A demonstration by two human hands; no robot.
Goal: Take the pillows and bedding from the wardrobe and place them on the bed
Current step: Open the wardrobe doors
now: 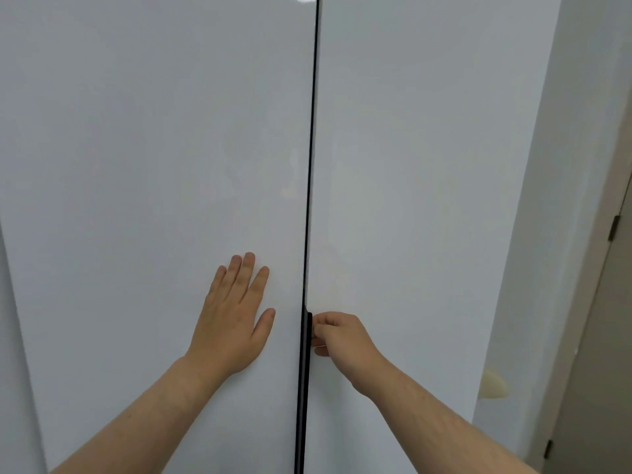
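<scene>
Two glossy white wardrobe doors fill the view, the left door (136, 165) and the right door (427, 165), meeting at a thin dark seam. Both doors are closed. My left hand (232, 319) lies flat on the left door, fingers spread, just left of the seam. My right hand (338, 340) curls its fingers around the black edge handle (308, 331) of the right door at the seam. The pillows and bedding are hidden behind the doors; none are visible.
A white wall (533, 268) stands right of the wardrobe. At the far right is a beige room door (602, 371) with dark hinges. A cream-coloured rounded object (494, 384) sticks out at the wardrobe's right side.
</scene>
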